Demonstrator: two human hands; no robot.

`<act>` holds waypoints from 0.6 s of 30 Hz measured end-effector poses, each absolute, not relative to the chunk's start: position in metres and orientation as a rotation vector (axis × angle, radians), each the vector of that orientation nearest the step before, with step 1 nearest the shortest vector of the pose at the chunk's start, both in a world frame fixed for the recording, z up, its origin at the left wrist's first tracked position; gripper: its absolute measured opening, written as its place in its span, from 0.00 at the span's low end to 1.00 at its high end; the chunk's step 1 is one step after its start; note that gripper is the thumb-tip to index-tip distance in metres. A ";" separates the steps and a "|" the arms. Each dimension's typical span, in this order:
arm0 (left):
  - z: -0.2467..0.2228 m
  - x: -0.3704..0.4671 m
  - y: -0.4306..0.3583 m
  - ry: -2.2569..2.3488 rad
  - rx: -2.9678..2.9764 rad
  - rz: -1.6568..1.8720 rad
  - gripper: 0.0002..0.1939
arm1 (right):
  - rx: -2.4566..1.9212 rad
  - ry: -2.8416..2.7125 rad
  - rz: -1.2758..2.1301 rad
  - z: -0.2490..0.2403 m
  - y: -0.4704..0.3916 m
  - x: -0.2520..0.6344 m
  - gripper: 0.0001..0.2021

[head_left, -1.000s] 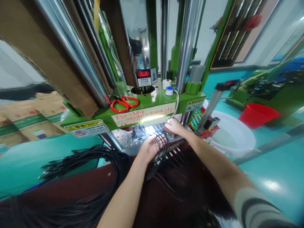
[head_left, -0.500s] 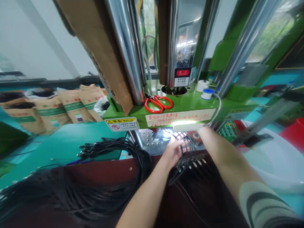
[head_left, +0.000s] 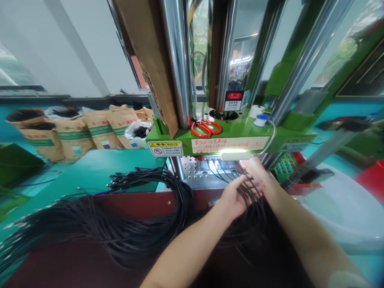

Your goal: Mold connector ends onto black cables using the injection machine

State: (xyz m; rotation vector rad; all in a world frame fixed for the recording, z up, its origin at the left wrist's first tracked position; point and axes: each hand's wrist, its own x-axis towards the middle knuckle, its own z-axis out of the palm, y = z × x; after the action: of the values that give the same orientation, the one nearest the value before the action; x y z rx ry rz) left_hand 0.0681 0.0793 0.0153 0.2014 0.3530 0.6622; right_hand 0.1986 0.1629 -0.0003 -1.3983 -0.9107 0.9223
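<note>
My left hand (head_left: 235, 197) is closed around several thin black cables (head_left: 250, 188), in front of the press's metal bed. The cables run from the bright mould area (head_left: 214, 167) under the green press head, through my fingers, and hang down in front. My right hand (head_left: 254, 170) is just beyond, under the right end of the lit lamp bar (head_left: 237, 155), close to the same cables. Its fingers are blurred and partly covered, so its grip is unclear.
A thick bundle of black cables (head_left: 177, 204) lies over the brown bench edge on the left. Red-handled scissors (head_left: 206, 129) and a blue-rimmed spool (head_left: 261, 120) rest on the green press plate (head_left: 177, 138). Paper sacks (head_left: 73, 134) stand at the back left; a white basin (head_left: 333, 204) is on the right.
My left hand has moved right and nearer to me, drawing the cables along. My right hand, hidden behind the lamp before, now shows partly. The camera view has shifted slightly.
</note>
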 end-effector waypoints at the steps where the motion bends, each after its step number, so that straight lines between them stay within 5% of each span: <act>1: 0.019 0.070 0.073 0.369 0.180 0.679 0.09 | -1.364 -0.880 0.928 0.001 0.159 0.198 0.12; 18: 0.005 -0.004 -0.038 0.264 0.231 0.480 0.11 | -1.179 -0.702 0.886 0.009 0.092 0.183 0.06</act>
State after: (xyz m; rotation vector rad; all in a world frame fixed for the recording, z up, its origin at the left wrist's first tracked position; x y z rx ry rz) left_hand -0.0040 -0.0382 0.0052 0.2310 0.2639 0.4801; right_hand 0.1830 0.0919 0.0089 -1.1794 -0.7016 0.8864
